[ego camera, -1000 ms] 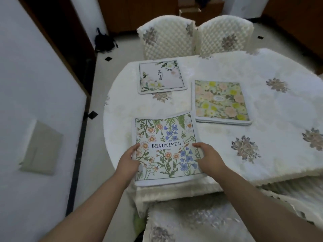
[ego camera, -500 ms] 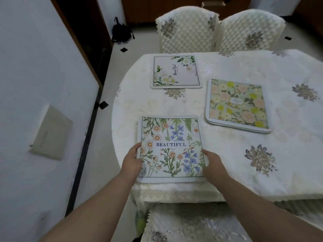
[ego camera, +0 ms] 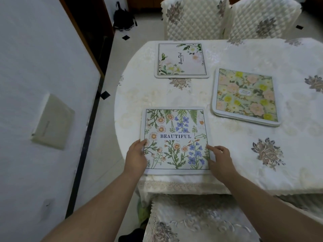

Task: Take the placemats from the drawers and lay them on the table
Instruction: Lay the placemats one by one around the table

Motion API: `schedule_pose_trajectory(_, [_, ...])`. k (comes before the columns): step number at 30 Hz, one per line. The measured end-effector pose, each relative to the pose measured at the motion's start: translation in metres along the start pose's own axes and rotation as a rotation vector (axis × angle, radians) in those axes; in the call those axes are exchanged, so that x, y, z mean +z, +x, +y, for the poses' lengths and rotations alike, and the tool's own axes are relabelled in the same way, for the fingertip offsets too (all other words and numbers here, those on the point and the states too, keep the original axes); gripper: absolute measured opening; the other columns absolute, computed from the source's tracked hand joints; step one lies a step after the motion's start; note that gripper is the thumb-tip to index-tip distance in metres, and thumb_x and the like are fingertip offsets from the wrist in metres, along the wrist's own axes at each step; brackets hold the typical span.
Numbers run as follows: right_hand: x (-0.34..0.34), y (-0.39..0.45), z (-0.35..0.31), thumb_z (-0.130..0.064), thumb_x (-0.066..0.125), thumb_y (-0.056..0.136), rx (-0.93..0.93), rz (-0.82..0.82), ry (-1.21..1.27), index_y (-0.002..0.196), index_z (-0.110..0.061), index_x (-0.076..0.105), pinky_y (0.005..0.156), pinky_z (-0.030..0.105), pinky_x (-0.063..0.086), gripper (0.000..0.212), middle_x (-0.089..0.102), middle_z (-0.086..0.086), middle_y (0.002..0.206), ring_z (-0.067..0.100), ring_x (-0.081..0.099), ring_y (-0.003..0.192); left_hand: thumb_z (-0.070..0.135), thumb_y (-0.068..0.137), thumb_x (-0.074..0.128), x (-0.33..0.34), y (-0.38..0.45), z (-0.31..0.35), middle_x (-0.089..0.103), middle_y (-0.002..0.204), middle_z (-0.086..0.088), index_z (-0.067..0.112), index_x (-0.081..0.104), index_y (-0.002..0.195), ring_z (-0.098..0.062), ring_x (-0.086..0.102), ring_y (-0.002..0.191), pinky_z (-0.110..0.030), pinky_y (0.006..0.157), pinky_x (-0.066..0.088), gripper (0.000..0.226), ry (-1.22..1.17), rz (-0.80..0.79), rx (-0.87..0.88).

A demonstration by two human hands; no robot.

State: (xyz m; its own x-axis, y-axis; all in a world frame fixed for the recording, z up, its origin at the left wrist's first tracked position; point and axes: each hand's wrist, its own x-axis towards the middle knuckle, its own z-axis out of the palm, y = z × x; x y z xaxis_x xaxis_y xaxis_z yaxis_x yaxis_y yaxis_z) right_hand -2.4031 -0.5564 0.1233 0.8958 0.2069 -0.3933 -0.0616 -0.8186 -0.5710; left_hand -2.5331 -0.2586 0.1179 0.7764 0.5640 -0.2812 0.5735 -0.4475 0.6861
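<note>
We see the left hand (ego camera: 136, 158) resting on the near left edge of the wildflower placemat (ego camera: 175, 139), its thumb lying over the mat's border and the remaining fingers hidden beneath or behind the edge, so the hand appears to grip that edge. The right hand (ego camera: 220, 162) lies at the near right edge of the same placemat, its fingers (ego camera: 212, 148) loosely bent with the tips touching the mat's border; we cannot tell whether it pinches the edge or merely presses on it. The placemat lies flat on the bench (ego camera: 262, 163), at its near left margin, with the word BEAUTIFUL printed across its centre and its near edge almost level with the lace hem of the tablecloth.

Beyond it, at the far left of the bench, lies the white-flower placemat (ego camera: 181, 60), well apart from the first. To the right, between near and far, lies the pink-and-yellow placemat (ego camera: 245, 96), slightly turned; layered edges at its near side suggest a stack of mats. Two quilted chairs (ego camera: 194, 18) stand against the far edge of the bench. A covered chair seat (ego camera: 201, 220) sits below the near edge, between the forearms. At left stands a white wall (ego camera: 35, 67) carrying a beige panel (ego camera: 53, 122), and a dark bag (ego camera: 124, 19) lies on the floor at far left.
</note>
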Motion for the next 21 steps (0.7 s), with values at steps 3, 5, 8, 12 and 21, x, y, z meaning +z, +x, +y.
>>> schedule_pose_trajectory(3, [0.002, -0.004, -0.001, -0.013, 0.062, 0.095, 0.011, 0.0, -0.001, 0.146, -0.028, 0.048, 0.103, 0.033, 0.045, 0.055, 0.031, 0.002, 0.147, 0.025, 0.042, 0.131, -0.004, 0.101, 0.042, -0.003, -0.006, 0.001, 0.04, 0.158, -0.012, 0.017, 0.056, 0.146, -0.025, 0.035, 0.147, -0.024, 0.118, 0.021, 0.051, 0.018, 0.006, 0.014])
schedule_pose_trajectory(5, [0.003, -0.009, -0.006, -0.016, 0.06, 0.093, 0.018, 0.028, -0.108, 0.148, -0.025, 0.045, 0.106, 0.042, 0.046, 0.058, 0.032, 0.003, 0.148, 0.027, 0.04, 0.133, -0.006, 0.099, 0.042, -0.003, -0.01, 0.008, 0.034, 0.162, -0.011, 0.018, 0.053, 0.148, -0.025, 0.03, 0.15, -0.028, 0.12, 0.02, 0.056, 0.026, 0.01, -0.01])
schedule_pose_trajectory(8, [0.013, -0.018, -0.023, -0.02, 0.059, 0.092, -0.102, 0.098, -0.269, 0.151, -0.015, 0.036, 0.117, 0.045, 0.032, 0.064, 0.028, 0.007, 0.158, 0.028, 0.029, 0.143, 0.0, 0.095, 0.051, 0.009, -0.025, 0.022, 0.02, 0.168, -0.007, 0.022, 0.041, 0.156, -0.03, 0.016, 0.155, -0.044, 0.123, 0.023, 0.066, 0.223, 0.082, 0.082])
schedule_pose_trajectory(12, [0.052, -0.037, -0.047, -0.028, 0.036, 0.103, -0.352, -0.064, -0.388, 0.16, -0.013, 0.004, 0.124, 0.038, -0.005, 0.067, -0.012, 0.004, 0.166, 0.023, -0.016, 0.152, 0.022, 0.103, 0.041, 0.055, -0.047, 0.042, -0.005, 0.171, 0.003, 0.028, 0.009, 0.164, -0.023, -0.012, 0.157, -0.044, 0.126, 0.007, 0.069, 0.447, -0.154, 0.348])
schedule_pose_trajectory(21, [0.056, -0.039, -0.014, -0.054, 0.015, 0.104, -0.415, -0.183, -0.506, 0.153, -0.026, -0.025, 0.121, 0.034, -0.015, 0.069, -0.036, -0.009, 0.158, 0.008, -0.037, 0.143, 0.056, 0.107, 0.008, 0.057, -0.051, 0.01, -0.026, 0.166, 0.009, 0.035, -0.022, 0.158, -0.014, -0.034, 0.15, -0.044, 0.124, -0.012, 0.063, 0.691, -0.23, 0.425])
